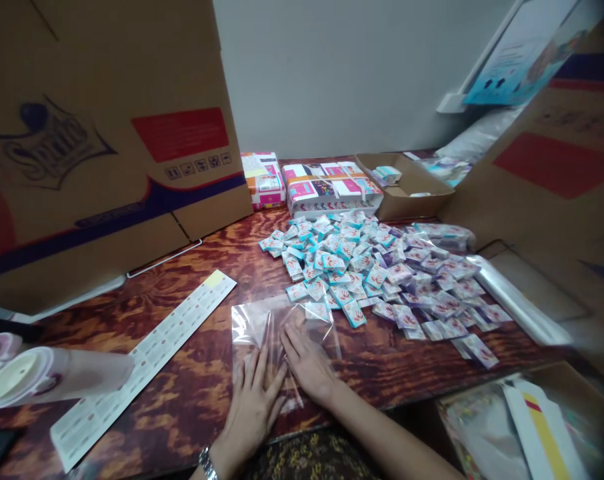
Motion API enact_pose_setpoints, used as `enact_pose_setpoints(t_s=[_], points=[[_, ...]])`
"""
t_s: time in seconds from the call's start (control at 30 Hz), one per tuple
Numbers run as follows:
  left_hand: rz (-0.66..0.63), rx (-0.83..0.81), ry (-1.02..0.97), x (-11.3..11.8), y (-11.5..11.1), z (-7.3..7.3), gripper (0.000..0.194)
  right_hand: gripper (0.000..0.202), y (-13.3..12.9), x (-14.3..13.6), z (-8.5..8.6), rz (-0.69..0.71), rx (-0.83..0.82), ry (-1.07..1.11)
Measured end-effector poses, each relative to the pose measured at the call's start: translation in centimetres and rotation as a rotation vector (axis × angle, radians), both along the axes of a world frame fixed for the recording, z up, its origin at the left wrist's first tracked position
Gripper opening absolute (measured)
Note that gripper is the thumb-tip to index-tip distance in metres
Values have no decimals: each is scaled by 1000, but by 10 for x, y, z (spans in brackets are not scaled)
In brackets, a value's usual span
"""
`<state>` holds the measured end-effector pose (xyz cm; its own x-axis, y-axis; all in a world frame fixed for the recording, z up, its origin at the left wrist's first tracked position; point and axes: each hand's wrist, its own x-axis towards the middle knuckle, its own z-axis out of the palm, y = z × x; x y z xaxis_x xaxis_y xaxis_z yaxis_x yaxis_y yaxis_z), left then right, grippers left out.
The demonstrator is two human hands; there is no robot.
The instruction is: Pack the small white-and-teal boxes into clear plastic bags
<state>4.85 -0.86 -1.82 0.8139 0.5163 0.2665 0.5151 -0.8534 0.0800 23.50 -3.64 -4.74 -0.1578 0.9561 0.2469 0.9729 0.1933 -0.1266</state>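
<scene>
A clear plastic bag [247,325] lies flat on the wooden table near its front edge. Both my hands rest on it. My left hand [255,397] presses on its lower left part with the fingers spread. My right hand [305,363] lies flat on the middle of the bag, fingers stretched forward and close to the left fingertips. Just beyond the bag spreads a large heap of small boxes [342,267] with blue or purple sides and red hand prints. The bag's upper right corner meets the nearest of these boxes.
A long label strip [155,360] and a lidded cup [67,377] are at left, below a big carton [107,167]. Wrapped packs [332,190] and an open box [407,200] stand behind the heap. At right are a plastic roll [519,303] and another carton [557,167].
</scene>
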Motion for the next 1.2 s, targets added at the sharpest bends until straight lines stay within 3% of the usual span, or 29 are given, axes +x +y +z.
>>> enact_pose_setpoints(t_s=[0.1, 0.27, 0.37, 0.5, 0.67, 0.73, 0.87, 0.93, 1.03, 1.1, 1.2], points=[[69, 55, 31, -8, -8, -4, 61, 43, 9, -10, 3, 44, -43, 31], [249, 67, -56, -25, -18, -3, 62, 33, 18, -14, 31, 114, -156, 112], [309, 114, -169, -32, -15, 2, 54, 45, 21, -7, 41, 140, -265, 142], [262, 217, -207, -28, -4, 4, 57, 66, 28, 3, 43, 225, -388, 146], [313, 160, -174, -21, -4, -3, 65, 84, 26, 2, 51, 272, -427, 178], [332, 123, -162, -23, -5, -7, 66, 78, 15, -3, 59, 273, -367, 209], [345, 79, -143, -28, -6, -13, 65, 37, -17, 4, 83, 412, -193, 347], [348, 71, -131, -29, -5, -14, 65, 25, -32, 28, 93, 272, -47, 440], [339, 72, -113, -29, -4, -15, 66, 25, -46, 82, 90, -288, 200, 382], [332, 80, -106, -29, -4, -16, 65, 31, -50, 116, 78, -596, 180, 184], [328, 90, -95, -31, -4, -17, 65, 42, -51, 142, 56, -704, 12, 25]])
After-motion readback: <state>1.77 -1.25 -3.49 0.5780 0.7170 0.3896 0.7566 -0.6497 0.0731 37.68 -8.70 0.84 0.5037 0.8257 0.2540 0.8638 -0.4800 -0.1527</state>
